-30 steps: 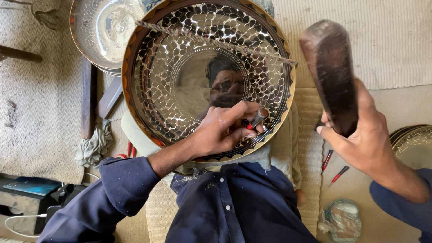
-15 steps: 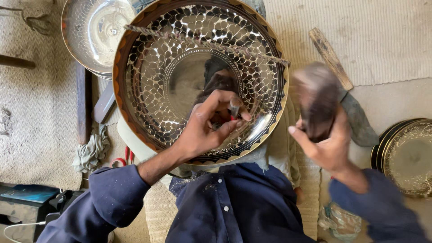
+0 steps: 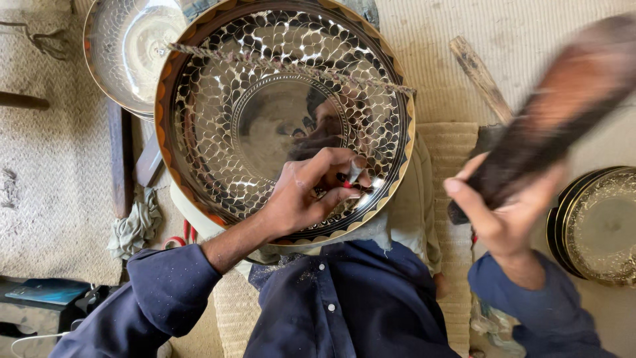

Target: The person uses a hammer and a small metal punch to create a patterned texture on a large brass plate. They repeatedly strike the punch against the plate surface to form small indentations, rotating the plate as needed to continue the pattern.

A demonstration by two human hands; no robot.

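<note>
Two hands are at work on one large tray (image 3: 218,126), which rests tilted on the person's lap with its shiny scale-patterned face toward the camera. Left hand (image 3: 308,195) lies on the lower right part of the tray; its fingers (image 3: 331,159) are closed around a small punch (image 3: 353,174) whose tip meets the metal near the rim. Right hand (image 3: 507,215) is raised to the right of the tray, fingers wrapped tight on a dark mallet (image 3: 563,109), blurred by motion.

Judgement on method: the punch should stand firmly on the pattern line before each blow, the left wrist braced on the tray so the tip does not skid across the polished face; blows should land squarely on the punch head, light and even, clear of the left fingers.

Count: three trays in all, namely the worked tray, a second tray (image 3: 122,53) partly under it at upper left, and a gilt tray (image 3: 606,229) at the right edge. One twisted cord (image 3: 291,66) crosses the worked tray. One wooden stick (image 3: 480,76) lies on the mat (image 3: 523,40). One rag (image 3: 136,225) lies at left.
</note>
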